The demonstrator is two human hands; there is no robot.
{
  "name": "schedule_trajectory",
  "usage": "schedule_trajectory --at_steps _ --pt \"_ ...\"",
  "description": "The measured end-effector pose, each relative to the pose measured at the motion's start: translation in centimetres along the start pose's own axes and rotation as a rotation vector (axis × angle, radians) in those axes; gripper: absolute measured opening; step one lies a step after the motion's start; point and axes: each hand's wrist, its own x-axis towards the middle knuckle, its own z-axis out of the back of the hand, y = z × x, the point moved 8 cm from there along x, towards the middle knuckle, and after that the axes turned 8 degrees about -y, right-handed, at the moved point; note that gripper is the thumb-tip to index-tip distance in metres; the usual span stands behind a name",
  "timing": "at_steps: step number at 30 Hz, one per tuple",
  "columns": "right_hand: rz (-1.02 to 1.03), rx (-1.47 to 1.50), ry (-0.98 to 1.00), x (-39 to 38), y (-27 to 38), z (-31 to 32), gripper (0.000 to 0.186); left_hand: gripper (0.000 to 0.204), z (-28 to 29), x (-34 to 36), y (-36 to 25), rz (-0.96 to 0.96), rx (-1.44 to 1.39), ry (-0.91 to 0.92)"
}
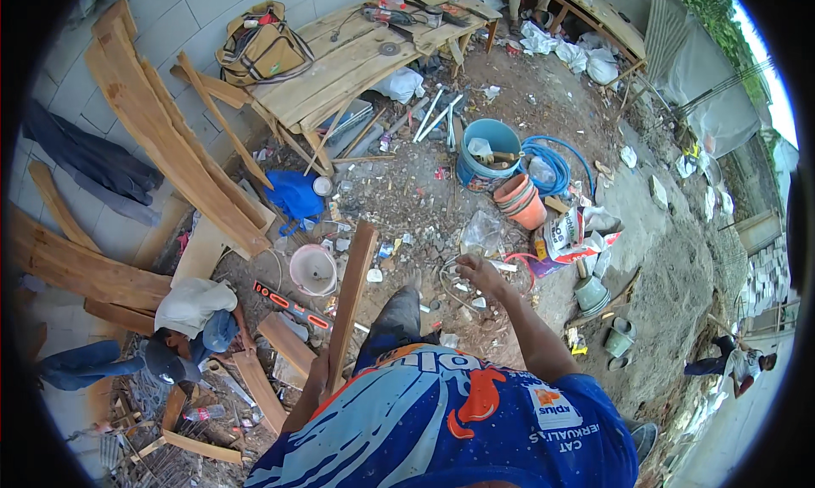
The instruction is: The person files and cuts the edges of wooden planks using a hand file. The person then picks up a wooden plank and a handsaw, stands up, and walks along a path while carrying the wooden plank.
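Rubble-strewn bare ground [399, 199] fills the middle of the frame, with a pale block wall along the upper left and loose planks leaning against it. At the top centre stands a rough wooden table [340, 67] carrying a tan tool bag [261, 46] and some power tools.

Low in the frame, left of centre, the left hand [318, 377] is closed around the lower part of a long narrow wooden board [352, 297], which rises from that hand toward the centre of the frame, tilted slightly to the right. The right hand [480, 271] is raised right of the board's upper end, apart from it, fingers loosely curled; whether it grips the thin wire beside it cannot be told.

A pink bucket [313, 270] sits just left of the board, with a red spirit level [293, 305] lying below it. Farther up and right are a blue bucket [488, 152], a coiled blue hose [552, 165] and stacked terracotta pots [522, 201]. At the lower left another person [182, 327] crouches among offcuts.
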Motion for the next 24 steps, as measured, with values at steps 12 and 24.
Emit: schedule_trajectory --at_steps 12,24 --pt "-0.451 -0.317 0.131 15.1 -8.5 11.9 0.040 0.071 -7.1 16.3 -24.5 0.174 0.010 0.189" --pt "-0.313 0.093 0.073 57.1 7.1 19.7 0.046 0.060 -13.8 17.4 -39.1 0.474 -0.228 0.050"
